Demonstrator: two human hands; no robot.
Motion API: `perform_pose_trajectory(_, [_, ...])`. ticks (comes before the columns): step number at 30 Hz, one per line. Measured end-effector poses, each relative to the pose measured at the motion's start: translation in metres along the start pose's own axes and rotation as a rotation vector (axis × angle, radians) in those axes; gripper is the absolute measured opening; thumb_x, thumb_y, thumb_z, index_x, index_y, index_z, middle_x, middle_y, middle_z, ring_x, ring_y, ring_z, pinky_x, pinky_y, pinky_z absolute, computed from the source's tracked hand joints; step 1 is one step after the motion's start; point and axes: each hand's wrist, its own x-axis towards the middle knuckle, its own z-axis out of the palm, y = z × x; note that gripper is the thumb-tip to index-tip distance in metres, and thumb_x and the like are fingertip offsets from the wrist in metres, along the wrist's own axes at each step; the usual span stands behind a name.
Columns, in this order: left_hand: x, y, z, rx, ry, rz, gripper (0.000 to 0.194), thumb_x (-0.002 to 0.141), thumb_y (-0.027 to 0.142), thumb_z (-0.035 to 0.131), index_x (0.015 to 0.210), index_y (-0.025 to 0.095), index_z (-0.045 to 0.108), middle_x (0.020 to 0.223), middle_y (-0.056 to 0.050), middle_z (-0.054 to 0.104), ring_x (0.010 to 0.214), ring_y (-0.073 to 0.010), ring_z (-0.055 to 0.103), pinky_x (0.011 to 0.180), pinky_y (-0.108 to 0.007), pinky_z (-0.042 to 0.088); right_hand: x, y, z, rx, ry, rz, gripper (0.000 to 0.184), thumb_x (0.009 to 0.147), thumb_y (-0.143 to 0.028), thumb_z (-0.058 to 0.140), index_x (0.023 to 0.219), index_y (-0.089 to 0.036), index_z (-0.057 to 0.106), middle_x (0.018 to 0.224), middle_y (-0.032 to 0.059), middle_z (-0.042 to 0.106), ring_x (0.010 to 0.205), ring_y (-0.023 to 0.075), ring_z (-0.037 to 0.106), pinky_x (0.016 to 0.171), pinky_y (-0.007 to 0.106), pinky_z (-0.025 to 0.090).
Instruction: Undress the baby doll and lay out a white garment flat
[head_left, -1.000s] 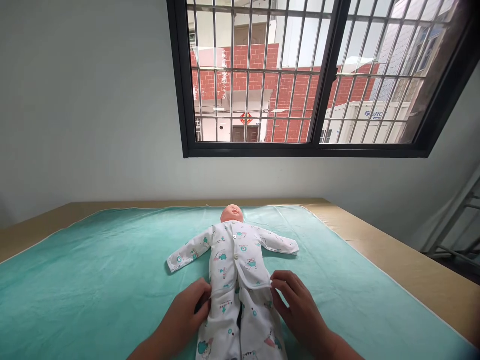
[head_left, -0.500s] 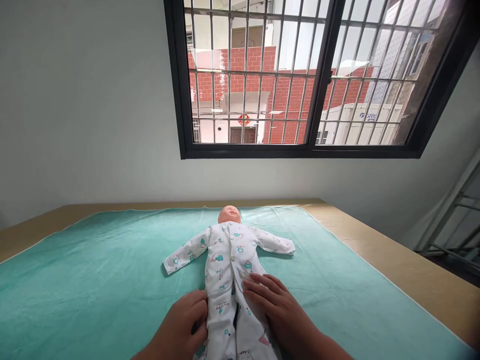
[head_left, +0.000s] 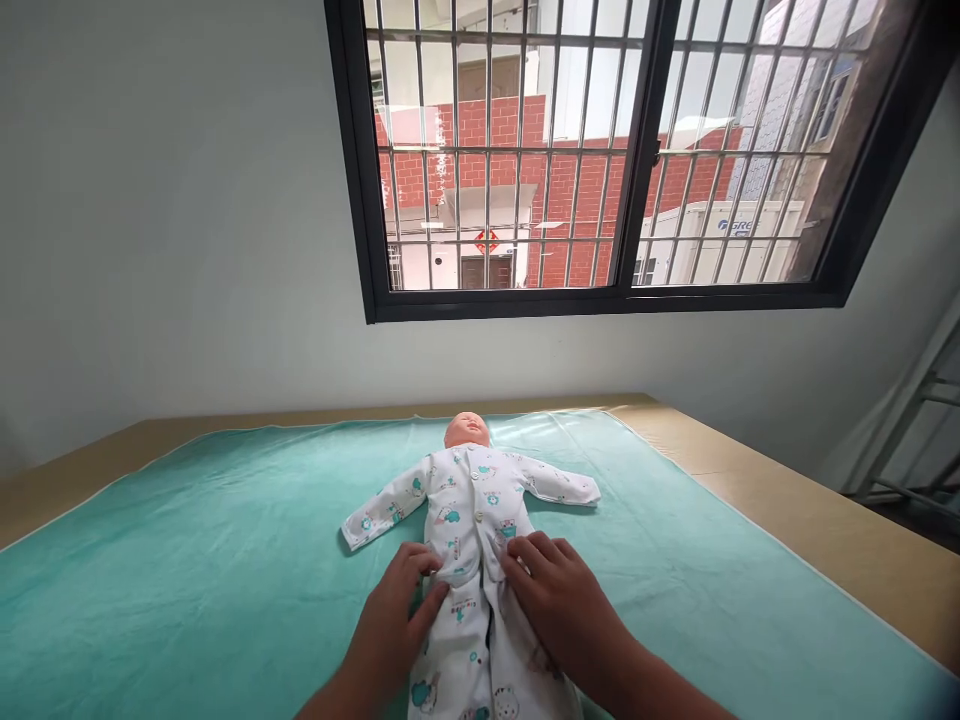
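A baby doll (head_left: 466, 430) lies on its back, dressed in a white printed baby romper (head_left: 465, 510) with buttons down the front. The sleeves spread out to both sides, and the lower front is parted along a dark gap. At the waist, my left hand (head_left: 397, 620) rests on the romper's left edge, thumb and fingers apart. Opposite it, my right hand (head_left: 562, 600) has bent fingers closed on the cloth at the right of the waist. The doll's own hands and legs are hidden by the clothing.
A green cloth (head_left: 225, 560) covers most of the wooden table (head_left: 757, 480). Behind stands a grey wall with a barred, black-framed window (head_left: 495, 305). A metal frame (head_left: 900, 420) is at the far right.
My left hand has moved up along the romper's side, and its fingers have spread. The right hand has shifted slightly up, its fingers now more bent. The view has moved slightly.
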Motion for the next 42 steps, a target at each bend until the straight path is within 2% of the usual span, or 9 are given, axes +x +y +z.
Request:
perform_pose_trajectory(6, [0.000,-0.006,0.011,0.229,0.091,0.159,0.018,0.096,0.028,0.040,0.090,0.022,0.056,0.094,-0.004,0.061,0.086,-0.0186,0.059,0.075,-0.032,0.050,0.016,-0.027,0.010,0.172,-0.059,0.441,0.016,0.089,-0.010,0.050,0.079,-0.022,0.055,0.088,0.0026,0.060,0.083,0.0212,0.051,0.068,0.033,0.041])
perform_pose_trajectory(9, [-0.001,-0.005,0.010,0.224,0.063,0.149,0.022,0.097,0.028,0.038,0.085,0.022,0.055,0.088,-0.003,0.060,0.080,-0.0175,0.058,0.071,-0.030,0.049,0.017,-0.036,0.016,0.195,-0.037,0.536,0.017,0.090,-0.010,0.046,0.080,-0.023,0.053,0.091,0.0035,0.058,0.085,0.0233,0.049,0.069,0.035,0.038])
perform_pose_trajectory(19, [-0.006,0.003,0.001,0.143,-0.045,0.160,0.023,0.097,0.029,0.038,0.079,0.022,0.052,0.087,-0.003,0.057,0.080,-0.0160,0.055,0.074,-0.028,0.047,0.010,-0.032,0.026,0.177,0.052,0.402,0.019,0.089,-0.006,0.041,0.082,-0.021,0.049,0.089,0.0047,0.055,0.083,0.0233,0.045,0.074,0.037,0.034])
perform_pose_trajectory(24, [-0.005,0.005,-0.006,0.070,-0.106,0.159,0.020,0.095,0.034,0.041,0.079,0.022,0.046,0.084,-0.003,0.054,0.076,-0.0153,0.053,0.070,-0.026,0.047,0.009,-0.026,0.017,0.224,0.108,0.288,0.016,0.089,-0.009,0.043,0.078,-0.020,0.049,0.085,0.0044,0.055,0.080,0.0205,0.046,0.073,0.034,0.034])
perform_pose_trajectory(28, [-0.006,0.005,-0.008,-0.045,-0.124,0.049,0.027,0.095,0.041,0.039,0.077,0.022,0.046,0.079,-0.001,0.053,0.074,-0.0151,0.052,0.069,-0.025,0.046,0.005,-0.024,0.000,0.328,0.085,0.061,0.019,0.090,-0.016,0.046,0.071,-0.019,0.048,0.075,0.0020,0.055,0.077,0.0179,0.048,0.072,0.033,0.035])
perform_pose_trajectory(31, [-0.005,0.002,-0.009,-0.102,-0.053,-0.087,0.034,0.094,0.046,0.037,0.072,0.022,0.045,0.075,0.000,0.052,0.071,-0.0151,0.052,0.068,-0.024,0.046,0.006,-0.018,-0.003,0.484,0.160,0.045,0.025,0.092,-0.020,0.045,0.068,-0.020,0.045,0.068,0.0006,0.054,0.071,0.0159,0.048,0.069,0.031,0.037])
perform_pose_trajectory(35, [0.005,-0.022,-0.024,-0.006,0.108,-0.247,0.035,0.089,0.054,0.042,0.077,0.023,0.051,0.080,-0.002,0.058,0.075,-0.0187,0.055,0.070,-0.028,0.047,0.011,0.026,0.011,0.650,0.291,0.387,0.024,0.095,-0.029,0.042,0.073,-0.021,0.049,0.075,0.0011,0.056,0.070,0.0156,0.051,0.066,0.028,0.041])
perform_pose_trajectory(39, [0.023,-0.070,-0.057,0.173,0.359,-0.488,0.046,0.080,0.061,0.045,0.097,0.019,0.054,0.100,-0.010,0.061,0.087,-0.0260,0.059,0.076,-0.037,0.048,-0.002,0.108,0.033,0.445,0.386,0.763,0.022,0.089,-0.040,0.047,0.096,-0.020,0.054,0.095,0.0060,0.059,0.085,0.0210,0.056,0.072,0.033,0.046])
perform_pose_trajectory(42, [0.033,-0.101,-0.076,0.201,0.289,-0.672,0.048,0.079,0.063,0.042,0.096,0.019,0.054,0.091,-0.010,0.065,0.082,-0.0274,0.062,0.074,-0.037,0.047,-0.021,0.154,0.045,0.309,0.268,1.009,0.032,0.087,-0.049,0.044,0.095,-0.019,0.055,0.096,0.0082,0.060,0.084,0.0226,0.058,0.073,0.034,0.044])
